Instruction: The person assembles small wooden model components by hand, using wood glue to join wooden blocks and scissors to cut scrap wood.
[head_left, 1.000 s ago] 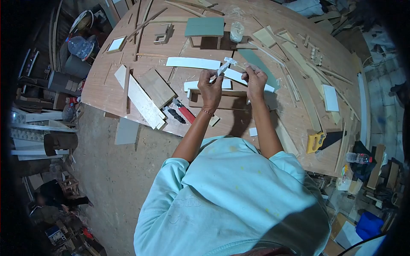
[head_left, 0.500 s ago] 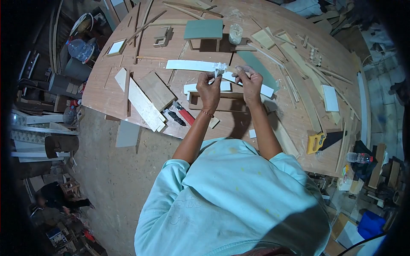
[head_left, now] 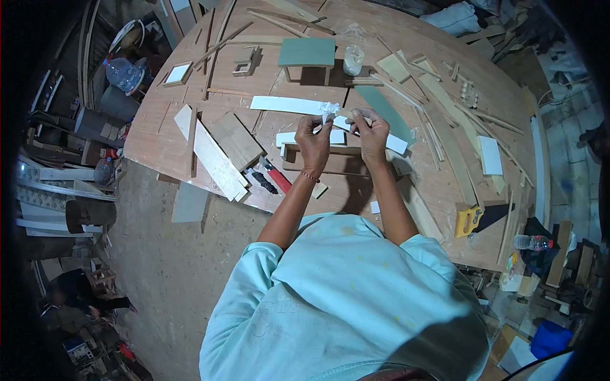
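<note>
White crumpled material (head_left: 329, 112) is standing up from the left hand (head_left: 313, 147), whose thumb and fingers are pinching it; a second ago it was slanting toward the right hand (head_left: 373, 134). It is now bunching more upright, suggesting that the left hand is carrying it alone. The right fingers are curling narrowly just beside it; whether they are gripping anything, I cannot tell.

Around them, left to right, a pale board (head_left: 210, 155), a brown board (head_left: 236, 141) and a red-handled tool (head_left: 277, 178) are lying on the worktable (head_left: 152, 136). A white strip (head_left: 286, 104) and a wooden frame (head_left: 343, 162) are crowding the space under the hands, while a yellow-handled saw (head_left: 469, 221) is resting well apart.
</note>
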### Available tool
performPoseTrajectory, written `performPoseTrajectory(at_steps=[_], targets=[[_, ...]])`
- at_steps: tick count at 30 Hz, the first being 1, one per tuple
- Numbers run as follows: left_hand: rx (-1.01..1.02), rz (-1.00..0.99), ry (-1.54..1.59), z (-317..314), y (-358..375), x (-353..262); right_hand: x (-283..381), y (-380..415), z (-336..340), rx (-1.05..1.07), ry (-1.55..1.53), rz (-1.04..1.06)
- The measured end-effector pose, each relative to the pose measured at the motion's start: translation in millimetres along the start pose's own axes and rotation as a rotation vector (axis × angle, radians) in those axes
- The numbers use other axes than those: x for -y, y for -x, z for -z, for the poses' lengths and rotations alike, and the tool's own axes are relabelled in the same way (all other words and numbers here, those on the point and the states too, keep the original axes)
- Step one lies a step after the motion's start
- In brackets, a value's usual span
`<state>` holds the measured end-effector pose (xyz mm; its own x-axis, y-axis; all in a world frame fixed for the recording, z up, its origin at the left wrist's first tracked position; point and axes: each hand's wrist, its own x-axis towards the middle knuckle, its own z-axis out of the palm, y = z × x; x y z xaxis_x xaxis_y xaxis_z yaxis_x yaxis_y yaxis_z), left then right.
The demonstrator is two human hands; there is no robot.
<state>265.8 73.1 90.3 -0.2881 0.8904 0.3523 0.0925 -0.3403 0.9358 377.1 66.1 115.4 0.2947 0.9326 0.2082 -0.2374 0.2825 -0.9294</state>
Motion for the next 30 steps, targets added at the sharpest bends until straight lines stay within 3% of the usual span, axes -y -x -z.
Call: performPoseTrajectory(at_steps=[11,17,21,23,27,29,30], targets=[[0.045,0.114,0.11,0.2,-0.2,1.7,-6.6,-10.3,13.7,-0.146,0.087,0.021],[0.027,0.062,0.148,-4.1,-1.6,2.7,-6.0,-12.0,15.2,-0.197,0.094,0.054],[0.028,0.075,0.151,-4.8,0.0,3.8,4.1,-7.6,7.9,-0.165,0.073,0.046],[0.034,0.065,-0.034,-3.3,-0.7,1.7,7.9,-3.2,3.4,-0.079,0.084,0.099],[0.036,0.07,0.0,-5.0,-3.1,-2.0,-2.6,-0.7,3.5,-0.072,0.128,0.074],[0.093,0.131,-0.076,0.7,-2.1,-0.7,2.5,-1.2,9.9,-0.081,0.435,0.119],[0.103,0.142,-0.009,1.9,-2.2,0.4,-21.8,-3.5,16.9,-0.127,0.408,0.14]])
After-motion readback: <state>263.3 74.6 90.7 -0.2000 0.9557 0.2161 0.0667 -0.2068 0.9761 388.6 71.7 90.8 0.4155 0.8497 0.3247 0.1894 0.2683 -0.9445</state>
